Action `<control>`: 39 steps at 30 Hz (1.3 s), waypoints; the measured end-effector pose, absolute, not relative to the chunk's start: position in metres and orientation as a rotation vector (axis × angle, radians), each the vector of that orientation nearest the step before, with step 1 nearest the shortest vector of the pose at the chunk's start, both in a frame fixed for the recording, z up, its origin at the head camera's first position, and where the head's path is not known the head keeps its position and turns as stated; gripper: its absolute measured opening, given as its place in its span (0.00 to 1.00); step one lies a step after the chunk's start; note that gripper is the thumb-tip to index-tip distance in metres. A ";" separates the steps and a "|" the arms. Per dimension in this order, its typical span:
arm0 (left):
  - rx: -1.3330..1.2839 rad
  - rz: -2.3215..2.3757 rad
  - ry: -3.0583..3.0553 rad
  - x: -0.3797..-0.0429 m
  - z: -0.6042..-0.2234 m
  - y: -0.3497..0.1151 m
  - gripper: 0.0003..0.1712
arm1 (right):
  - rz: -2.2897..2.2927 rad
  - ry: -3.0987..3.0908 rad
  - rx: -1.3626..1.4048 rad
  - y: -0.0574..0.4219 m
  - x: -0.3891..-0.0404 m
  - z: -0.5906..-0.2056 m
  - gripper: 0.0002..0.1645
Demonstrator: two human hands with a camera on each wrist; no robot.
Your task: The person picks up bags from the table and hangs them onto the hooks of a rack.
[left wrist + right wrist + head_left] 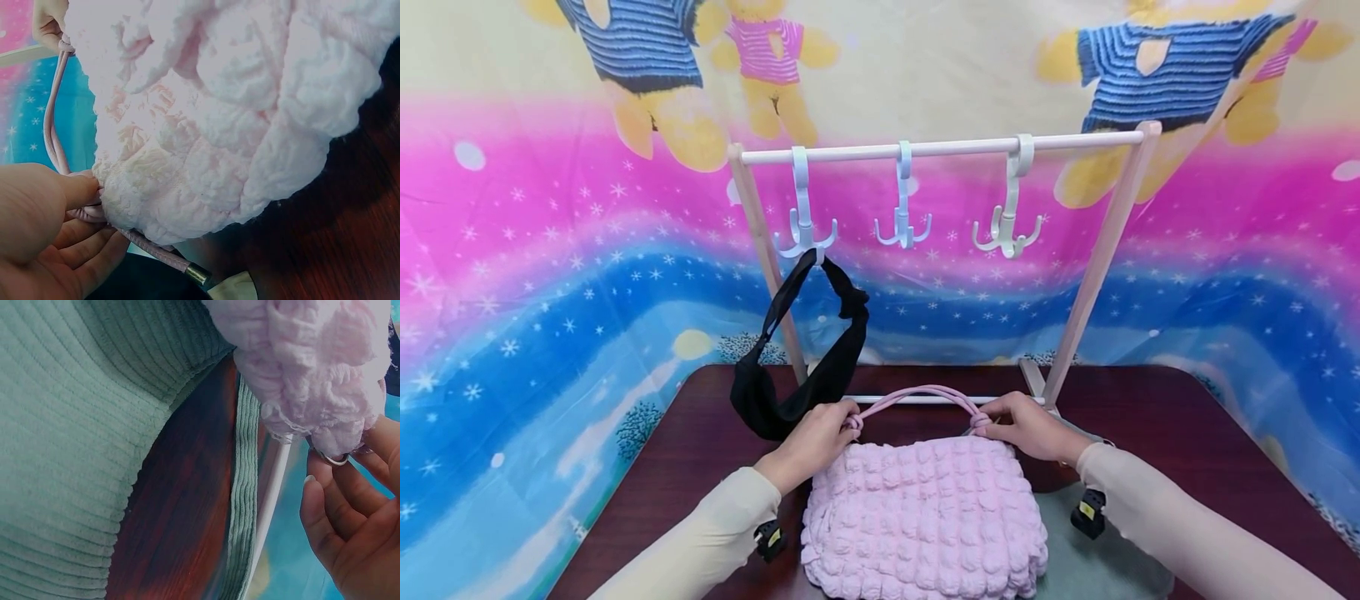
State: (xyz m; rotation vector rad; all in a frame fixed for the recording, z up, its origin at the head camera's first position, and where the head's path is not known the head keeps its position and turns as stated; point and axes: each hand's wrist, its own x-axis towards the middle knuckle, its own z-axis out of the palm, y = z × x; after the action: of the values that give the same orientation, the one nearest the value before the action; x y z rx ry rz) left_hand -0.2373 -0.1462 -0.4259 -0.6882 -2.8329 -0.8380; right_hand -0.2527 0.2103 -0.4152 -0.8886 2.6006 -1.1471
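Sleeves nearest, pink bag held between two hands

Head view: sleeves come in from both lower corners. Pink bag sits low in the middle, between the hands and mostly nearer the camera than they are. Left hand pinches one end of its handle by the knot; right hand pinches the other end. Handle arches up between them. Black bag hangs from the left hook of the rack, behind the left hand; can't tell if they touch. Green bag lies on the table, partly covered by pink bag and right sleeve.

Left wrist view: thumb and fingers grasp the handle's base at the bag's edge. Bag body spreads above and right of the hand. Cord end with metal tip sticks out below.

Right wrist view: fingertips at bag's corner, touching a metal ring; bag above the hand. Ribbed green bag fills the left.
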 end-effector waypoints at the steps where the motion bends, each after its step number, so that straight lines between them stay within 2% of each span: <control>1: -0.686 -0.843 -2.835 -0.237 -0.425 -0.146 0.09 | -1.147 2.602 -0.887 0.210 -0.253 -0.415 0.11; 39: -0.703 -0.837 -2.800 -0.222 -0.405 -0.148 0.07 | -1.159 2.663 -0.941 0.215 -0.243 -0.404 0.10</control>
State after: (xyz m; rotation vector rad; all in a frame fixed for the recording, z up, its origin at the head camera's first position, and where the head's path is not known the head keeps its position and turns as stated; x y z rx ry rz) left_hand -0.2224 -0.1477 -0.4048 -0.7033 -2.8002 -0.8373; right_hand -0.2435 0.2150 -0.4036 -0.9414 2.6634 -1.1592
